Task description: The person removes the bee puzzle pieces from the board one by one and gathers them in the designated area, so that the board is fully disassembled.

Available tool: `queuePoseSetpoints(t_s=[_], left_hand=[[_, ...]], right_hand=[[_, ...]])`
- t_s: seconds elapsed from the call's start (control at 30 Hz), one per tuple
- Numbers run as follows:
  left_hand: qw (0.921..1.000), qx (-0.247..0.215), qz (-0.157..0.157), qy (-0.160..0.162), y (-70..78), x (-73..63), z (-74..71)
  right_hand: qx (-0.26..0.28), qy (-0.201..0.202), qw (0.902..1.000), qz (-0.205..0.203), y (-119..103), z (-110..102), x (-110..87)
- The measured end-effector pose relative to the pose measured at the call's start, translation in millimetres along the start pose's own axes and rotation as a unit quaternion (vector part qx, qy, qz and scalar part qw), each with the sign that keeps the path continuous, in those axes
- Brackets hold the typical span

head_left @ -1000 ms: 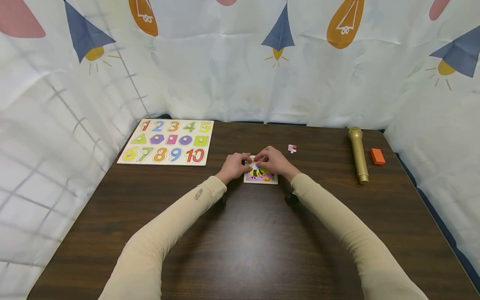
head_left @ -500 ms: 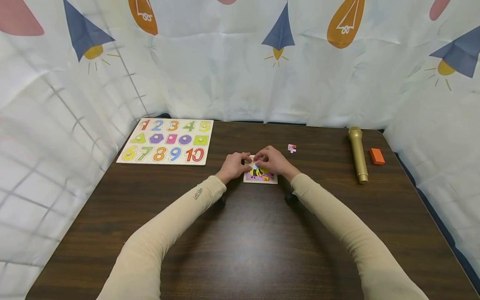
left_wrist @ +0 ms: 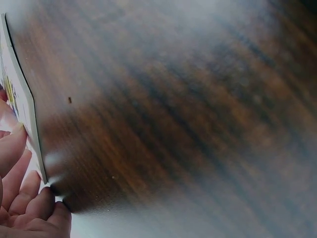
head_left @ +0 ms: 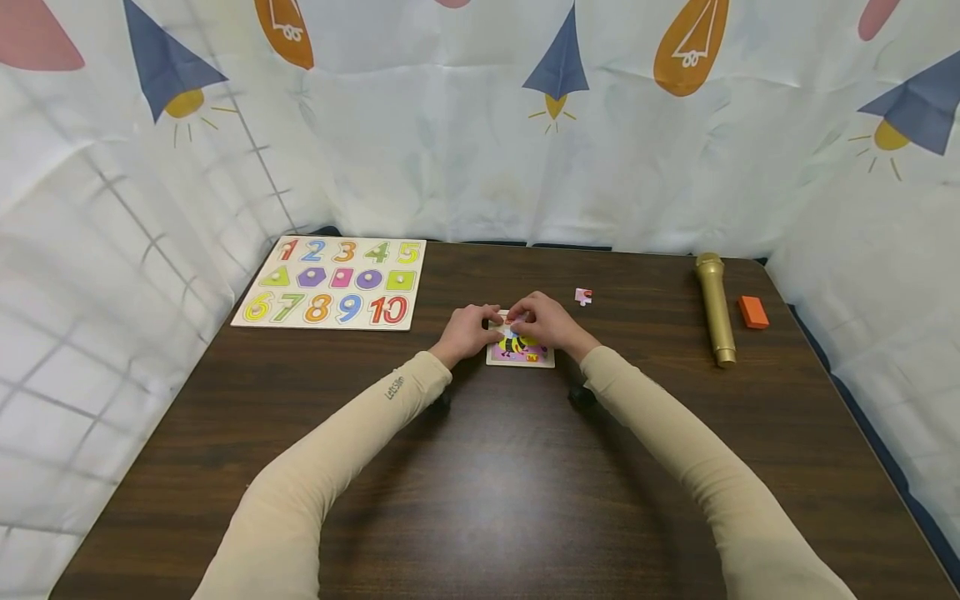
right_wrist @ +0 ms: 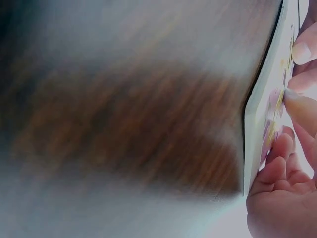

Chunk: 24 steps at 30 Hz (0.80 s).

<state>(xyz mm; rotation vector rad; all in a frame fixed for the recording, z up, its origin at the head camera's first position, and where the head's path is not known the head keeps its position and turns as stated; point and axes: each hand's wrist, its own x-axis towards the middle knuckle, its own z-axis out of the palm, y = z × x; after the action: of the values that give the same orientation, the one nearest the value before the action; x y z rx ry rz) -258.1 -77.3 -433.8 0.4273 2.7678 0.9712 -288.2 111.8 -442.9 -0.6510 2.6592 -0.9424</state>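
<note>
A small jigsaw puzzle board (head_left: pixel 525 359) with a yellow-and-black bee on pink lies flat on the table, its pale border toward me. My left hand (head_left: pixel 466 333) is at its upper left corner, thumb on the face (left_wrist: pixel 10 146) and other fingers bent at the edge. From the right, my right hand (head_left: pixel 551 323) reaches over the upper part, thumb and forefinger pinching a small puzzle piece mostly covered by the fingers. Both hands' fingertips are close together over the board. In the right wrist view, the thumb (right_wrist: pixel 301 108) points down onto the printed face.
One loose puzzle piece (head_left: pixel 583 297) lies beyond the right hand. A wooden number-and-shape board (head_left: pixel 321 323) sits at the back left. To the right are a gold microphone (head_left: pixel 717 312) and an orange block (head_left: pixel 753 312). A printed white curtain (head_left: pixel 465 158) hangs behind the dark table (head_left: pixel 495 500).
</note>
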Motion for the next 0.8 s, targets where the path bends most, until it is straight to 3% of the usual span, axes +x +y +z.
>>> queuePoseSetpoints(t_s=[0.8], left_hand=[[1.0000, 0.007, 0.003, 0.003, -0.9, 0.9, 1.0]], right_hand=[[-0.015, 0.004, 0.9999, 0.006, 3.0, 0.9, 0.2]])
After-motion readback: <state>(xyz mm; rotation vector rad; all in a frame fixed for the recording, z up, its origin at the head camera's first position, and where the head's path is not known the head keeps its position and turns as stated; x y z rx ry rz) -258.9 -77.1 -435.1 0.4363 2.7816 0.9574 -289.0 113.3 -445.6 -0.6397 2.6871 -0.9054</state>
